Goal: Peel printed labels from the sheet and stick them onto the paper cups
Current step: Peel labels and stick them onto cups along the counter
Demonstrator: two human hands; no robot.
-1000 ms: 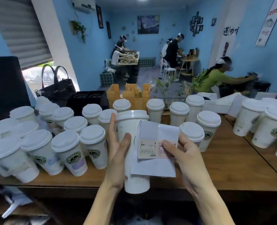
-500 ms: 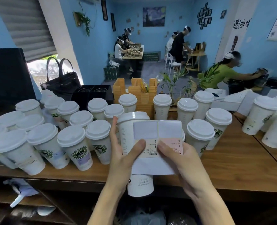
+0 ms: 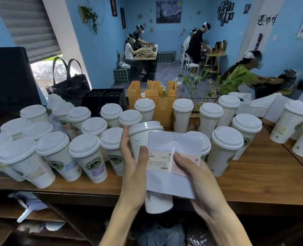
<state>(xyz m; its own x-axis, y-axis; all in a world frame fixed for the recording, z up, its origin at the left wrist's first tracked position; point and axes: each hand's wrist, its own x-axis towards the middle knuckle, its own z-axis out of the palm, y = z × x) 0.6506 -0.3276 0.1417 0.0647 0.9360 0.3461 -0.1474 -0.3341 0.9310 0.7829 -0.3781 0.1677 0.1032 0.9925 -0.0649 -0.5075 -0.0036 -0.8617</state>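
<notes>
Sheet (image 3: 172, 181) and cup (image 3: 141, 139) sit nearer, lower than before; left hand (image 3: 134, 167) grips lidded white cup, thumb pinning the printed label (image 3: 158, 161); right hand (image 3: 195, 176) pinches the creased sheet over the desk (image 3: 264, 178).

Left hand (image 3: 133, 167) grips lidded cup (image 3: 143, 137); right hand (image 3: 198, 176) pinches label sheet (image 3: 172, 167) against it.

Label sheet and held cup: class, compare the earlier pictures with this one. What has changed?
The left hand has brought its thumb onto the label sheet, pressing it against the held paper cup; earlier the thumb was off it. The right hand still grips the sheet's right side. The other lidded cups on the wooden counter have not moved.
</notes>
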